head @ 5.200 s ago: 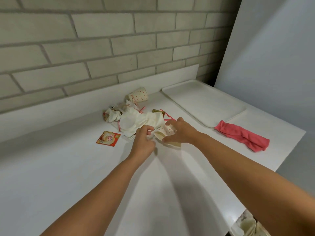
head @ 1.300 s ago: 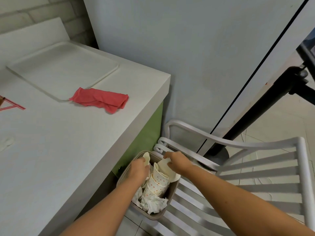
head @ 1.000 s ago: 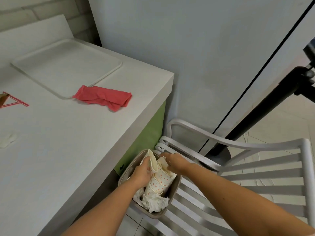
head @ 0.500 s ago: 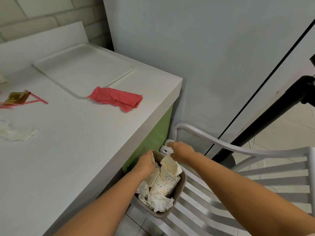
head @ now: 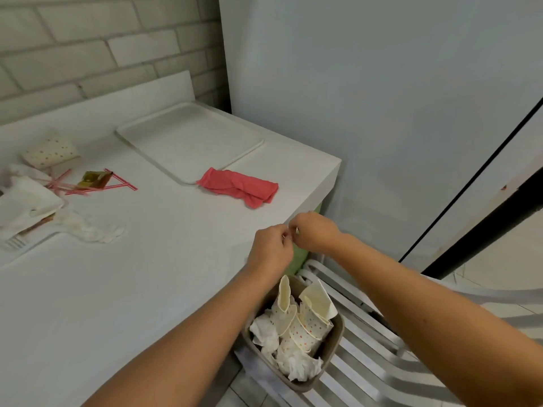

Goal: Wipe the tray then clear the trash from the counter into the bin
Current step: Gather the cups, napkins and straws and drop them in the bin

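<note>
White laminate worktop (head: 176,274), with the trash half cleared: the person's left hand (head: 271,249) and right hand (head: 313,232) meet knuckle to knuckle above its near corner, fingers curled inward and touching. Whether they pinch a last scrap or hold nothing cannot be told. Directly below, the brown bin (head: 338,342) holds dotted paper cups (head: 308,327) and crumpled napkins (head: 296,365), piled to its rim. It appears to rest on a white slatted chair (head: 382,348). Any scrap in the fingers should be let go squarely over the bin, and the pile pressed down first, since the load already stands proud. Left to gather at the far left of the worktop are a tipped dotted cup (head: 50,152), red straws (head: 97,186), a brown wrapper (head: 94,179), a white napkin (head: 26,204) and a wad of tissue (head: 91,230). Loose straws are best wrapped in the napkin for one carry. The white tray (head: 188,142) lies bare by the pale brick wall (head: 88,45), a red cloth (head: 239,188) touching its near corner. A grey panel (head: 352,83) closes the room's right side.
</note>
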### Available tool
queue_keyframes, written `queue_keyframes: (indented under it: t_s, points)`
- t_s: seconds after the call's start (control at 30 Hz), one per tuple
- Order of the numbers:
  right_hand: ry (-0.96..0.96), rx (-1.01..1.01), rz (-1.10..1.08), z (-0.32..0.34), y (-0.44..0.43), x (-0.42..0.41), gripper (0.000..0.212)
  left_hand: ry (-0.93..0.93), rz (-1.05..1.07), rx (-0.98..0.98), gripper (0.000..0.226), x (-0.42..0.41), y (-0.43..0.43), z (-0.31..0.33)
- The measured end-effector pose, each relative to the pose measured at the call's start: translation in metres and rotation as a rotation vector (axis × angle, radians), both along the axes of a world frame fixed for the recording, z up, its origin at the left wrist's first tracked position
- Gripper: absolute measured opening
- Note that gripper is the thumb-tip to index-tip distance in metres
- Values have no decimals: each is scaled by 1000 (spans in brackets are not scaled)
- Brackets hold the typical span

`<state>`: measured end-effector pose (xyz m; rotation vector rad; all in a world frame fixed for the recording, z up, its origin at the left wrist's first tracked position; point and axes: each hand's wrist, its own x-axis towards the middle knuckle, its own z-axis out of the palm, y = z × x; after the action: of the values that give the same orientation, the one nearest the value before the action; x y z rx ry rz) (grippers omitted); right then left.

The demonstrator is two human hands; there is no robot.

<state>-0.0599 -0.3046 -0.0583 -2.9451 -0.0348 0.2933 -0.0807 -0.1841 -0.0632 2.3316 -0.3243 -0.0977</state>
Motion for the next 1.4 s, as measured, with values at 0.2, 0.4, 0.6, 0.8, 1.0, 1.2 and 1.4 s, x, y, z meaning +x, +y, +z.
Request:
queue_keyframes:
  t_s: [0.2, 0.4, 0.6, 0.8, 1.0, 1.2, 1.4]
  points:
    - [-133, 91, 72, 28, 42, 17, 23, -80, 193, -83, 17, 21, 55, 28]
    - [-164, 161, 180, 35, 102, 32, 23, -144, 323, 89, 18, 51, 140, 24]
    - [-135, 183, 281, 33, 165, 46, 23, -82, 543, 446, 45, 75, 230, 25]
    - [-115, 186, 330, 35, 208, 59, 22, 42, 467, 538, 53, 90, 273, 19]
    - [-115, 175, 327, 38, 234, 74, 22, -85, 220, 404, 30, 80, 267, -1]
    - [-122, 226, 273, 41, 259, 92, 22, 137, 240, -98, 25, 65, 266, 5]
    - [18, 273, 124, 37, 298, 104, 33, 436, 401, -612, 29, 68, 296, 21]
